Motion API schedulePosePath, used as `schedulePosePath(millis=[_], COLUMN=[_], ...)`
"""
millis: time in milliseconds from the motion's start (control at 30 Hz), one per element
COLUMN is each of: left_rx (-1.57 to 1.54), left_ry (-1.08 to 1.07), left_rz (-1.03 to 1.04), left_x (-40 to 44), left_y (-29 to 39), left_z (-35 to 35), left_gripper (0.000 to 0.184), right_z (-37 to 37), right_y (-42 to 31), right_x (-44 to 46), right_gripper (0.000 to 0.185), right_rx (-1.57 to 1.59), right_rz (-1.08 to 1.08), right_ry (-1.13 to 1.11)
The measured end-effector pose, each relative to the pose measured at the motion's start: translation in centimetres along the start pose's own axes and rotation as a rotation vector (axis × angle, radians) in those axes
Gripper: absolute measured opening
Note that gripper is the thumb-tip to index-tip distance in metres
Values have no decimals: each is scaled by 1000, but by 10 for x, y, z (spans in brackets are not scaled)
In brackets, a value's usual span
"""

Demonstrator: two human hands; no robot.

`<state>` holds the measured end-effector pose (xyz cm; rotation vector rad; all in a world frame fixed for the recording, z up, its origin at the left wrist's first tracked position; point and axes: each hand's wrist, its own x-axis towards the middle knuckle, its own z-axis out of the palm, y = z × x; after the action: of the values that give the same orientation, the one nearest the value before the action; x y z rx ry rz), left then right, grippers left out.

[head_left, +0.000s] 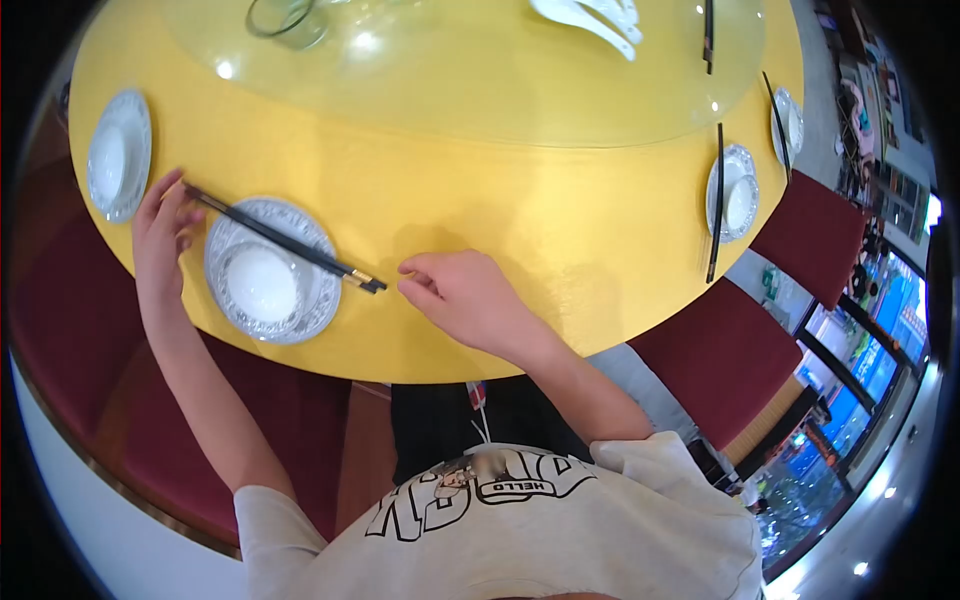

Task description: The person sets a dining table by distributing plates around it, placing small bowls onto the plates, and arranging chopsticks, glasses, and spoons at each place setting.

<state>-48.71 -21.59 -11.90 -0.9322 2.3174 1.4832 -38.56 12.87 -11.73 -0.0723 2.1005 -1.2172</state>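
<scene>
Black chopsticks (285, 240) lie slantwise across a patterned plate (322, 238) that holds a small white bowl (261, 284). At the upper left end of the chopsticks is my left hand (165, 235), with its fingers bent and apart, beside the tips; nothing is visibly gripped. My right hand (465, 297) hovers over the yellow table (480, 200), just right of the chopsticks' other end. Its fingers are curled with the thumb below them, a small gap separates it from the chopsticks, and I cannot make out anything inside it.
A glass turntable (450, 100) bears white spoons (600, 22), a glass item (290, 22) and dark chopsticks. Another plate with a bowl (119, 157) stands at the left. Two more settings with chopsticks are at the right, near dark red chairs (715, 360).
</scene>
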Motion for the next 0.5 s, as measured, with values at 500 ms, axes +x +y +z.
schedulePosePath(millis=[500], left_rx=[281], left_ry=[75], left_rz=[871], left_x=[-136], left_y=[145], left_z=[241], left_gripper=[15], right_z=[-249], right_y=[71], right_x=[-38], right_gripper=[18], right_rx=[-54], right_rz=[-118], right_ry=[907])
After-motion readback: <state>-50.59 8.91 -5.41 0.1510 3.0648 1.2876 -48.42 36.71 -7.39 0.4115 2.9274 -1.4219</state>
